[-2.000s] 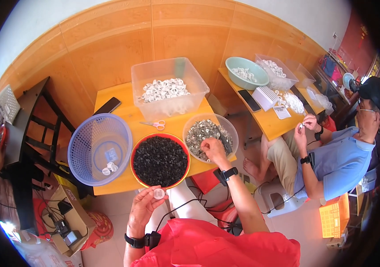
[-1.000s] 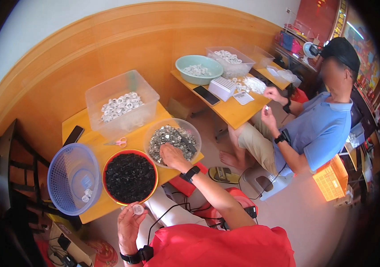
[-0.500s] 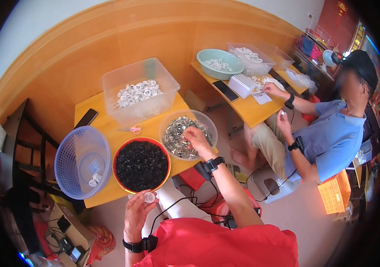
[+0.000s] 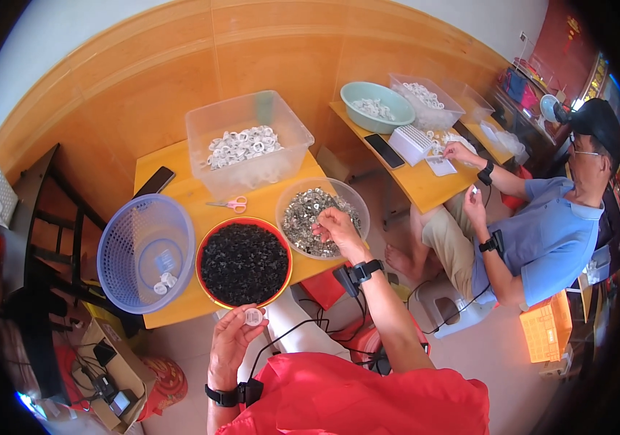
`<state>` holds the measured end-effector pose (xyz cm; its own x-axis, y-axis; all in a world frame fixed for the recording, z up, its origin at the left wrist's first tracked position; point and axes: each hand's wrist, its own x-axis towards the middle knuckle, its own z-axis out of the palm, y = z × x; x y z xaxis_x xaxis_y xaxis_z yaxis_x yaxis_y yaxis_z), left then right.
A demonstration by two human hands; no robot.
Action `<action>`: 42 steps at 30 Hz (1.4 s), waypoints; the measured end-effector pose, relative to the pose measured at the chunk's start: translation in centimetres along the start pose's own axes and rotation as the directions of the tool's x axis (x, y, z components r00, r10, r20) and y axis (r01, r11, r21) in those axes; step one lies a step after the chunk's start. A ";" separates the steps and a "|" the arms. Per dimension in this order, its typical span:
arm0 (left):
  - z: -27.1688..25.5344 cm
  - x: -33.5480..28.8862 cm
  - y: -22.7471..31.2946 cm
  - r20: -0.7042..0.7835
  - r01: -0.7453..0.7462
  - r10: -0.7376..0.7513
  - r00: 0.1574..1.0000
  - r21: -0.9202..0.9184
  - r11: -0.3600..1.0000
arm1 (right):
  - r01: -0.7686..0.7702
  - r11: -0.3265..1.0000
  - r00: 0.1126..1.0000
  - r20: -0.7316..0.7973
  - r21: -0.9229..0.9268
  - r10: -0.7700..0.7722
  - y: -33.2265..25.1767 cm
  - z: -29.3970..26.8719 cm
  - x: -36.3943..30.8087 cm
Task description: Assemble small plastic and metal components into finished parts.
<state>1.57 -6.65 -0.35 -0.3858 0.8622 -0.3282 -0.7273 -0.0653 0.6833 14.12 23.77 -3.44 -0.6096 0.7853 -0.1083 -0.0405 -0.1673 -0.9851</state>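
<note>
Low in front of my red shirt, my left hand [image 4: 232,339] pinches a small round white plastic cap [image 4: 253,317] between thumb and fingers, its flat face up. My right hand [image 4: 340,233] reaches into a clear round bowl [image 4: 367,215] full of small shiny metal pieces [image 4: 301,212]. Its fingertips are drawn together over the pieces; whatever is in them is too small to make out. Between the hands sits a red, yellow-rimmed round tray [image 4: 287,279] heaped with small black parts [image 4: 243,261]. To its left, a purple-blue plastic basket [image 4: 116,254] holds a few white caps [image 4: 165,283].
Behind stands a clear bin [image 4: 252,174] of white rings [image 4: 245,148]. Pink-handled scissors [image 4: 237,204] and a phone [image 4: 155,181] lie on the yellow table [image 4: 187,319]. At right, a co-worker [image 4: 542,239] handles small white pieces at another table [image 4: 415,185]. Cables [image 4: 310,319] hang near my lap.
The whole view has shifted slightly, so the tables sit further right. My right hand stays over the metal pieces, and my left still holds the white cap.
</note>
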 end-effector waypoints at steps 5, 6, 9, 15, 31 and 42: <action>0.6 0.0 0.3 -0.020 -0.006 0.006 1.000 0.023 1.000 | -0.058 0.993 0.994 0.093 0.105 0.048 -1.1 1.7 -1.9; 0.5 0.1 0.3 -0.006 -0.016 0.016 1.000 0.028 0.999 | -0.074 0.990 0.991 0.118 0.119 0.060 -1.5 2.5 -2.5; 1.0 0.2 0.8 -0.010 -0.039 0.039 0.999 0.046 0.998 | -0.149 0.981 0.965 0.235 0.123 0.117 -2.7 5.1 -4.9; 1.6 1.2 0.7 -0.019 -0.124 0.129 0.991 0.177 0.977 | -0.301 0.946 0.894 0.380 0.116 0.238 -3.5 9.8 -9.8; 0.5 1.0 0.4 -0.081 0.000 0.005 0.997 0.066 0.998 | -0.064 0.992 0.947 0.307 -0.111 0.095 -1.6 14.2 -13.2; 0.1 0.9 0.8 0.029 0.080 -0.078 0.997 -0.086 0.993 | 0.803 0.480 0.594 0.543 -0.354 -0.594 -2.3 12.1 -12.5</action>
<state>0.70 -5.82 -0.03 -0.3113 0.8789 -0.3615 -0.8022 -0.0391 0.5957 12.26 7.15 1.83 -0.7679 0.2424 0.5929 -0.2288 0.7608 -0.6073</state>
